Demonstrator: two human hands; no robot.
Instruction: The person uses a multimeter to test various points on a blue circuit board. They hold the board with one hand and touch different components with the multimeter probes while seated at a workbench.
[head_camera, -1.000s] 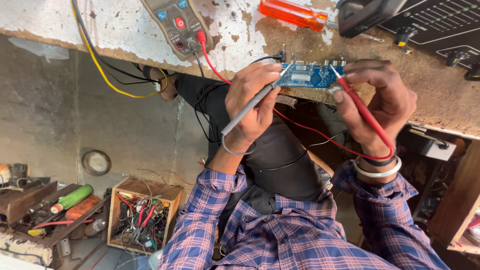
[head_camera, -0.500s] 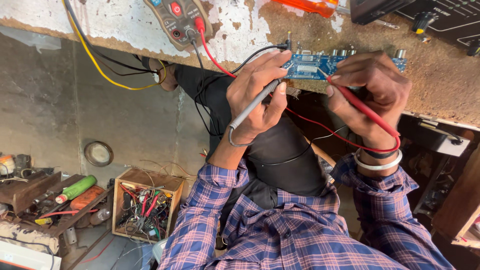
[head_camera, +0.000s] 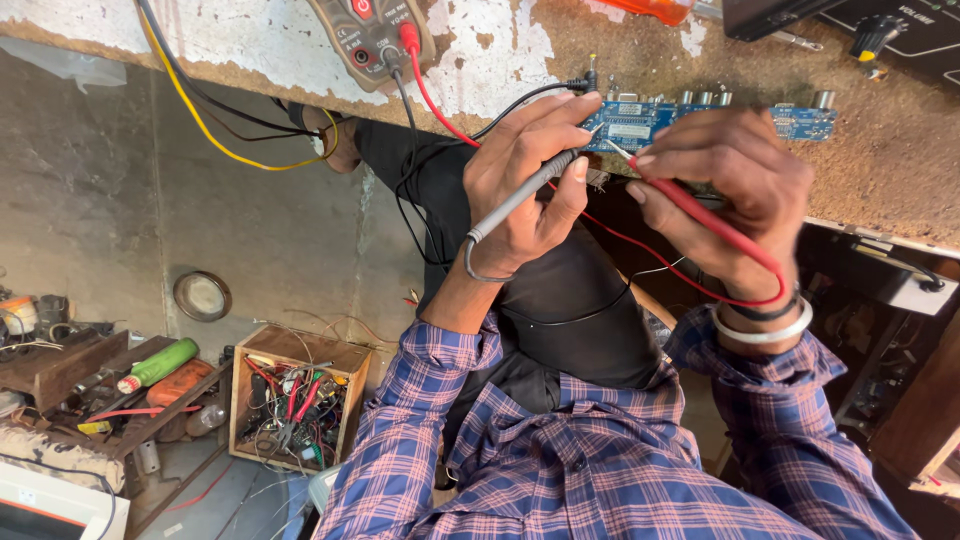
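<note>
A long blue circuit board (head_camera: 700, 118) lies on the worn bench top (head_camera: 880, 150). My left hand (head_camera: 520, 185) grips a grey test probe (head_camera: 515, 205) like a pen, with its tip at the board's left part. A red test probe (head_camera: 705, 220) is held in my right hand (head_camera: 735, 175), and its metal tip touches the board close to the grey one. Red and black leads run from the probes to a brown multimeter (head_camera: 370, 35) lying at the top of the bench.
An orange tool (head_camera: 650, 8) and a black device (head_camera: 900, 30) lie at the bench's far side. A yellow wire (head_camera: 220, 130) hangs off its edge. On the floor stand a wooden box of wires (head_camera: 295, 400), a green bottle (head_camera: 160, 365) and a round lid (head_camera: 202, 296).
The view has drifted, so the bench and multimeter sit higher in frame. Both hands stay on the board, and the two probe tips have come closer together at its left part.
</note>
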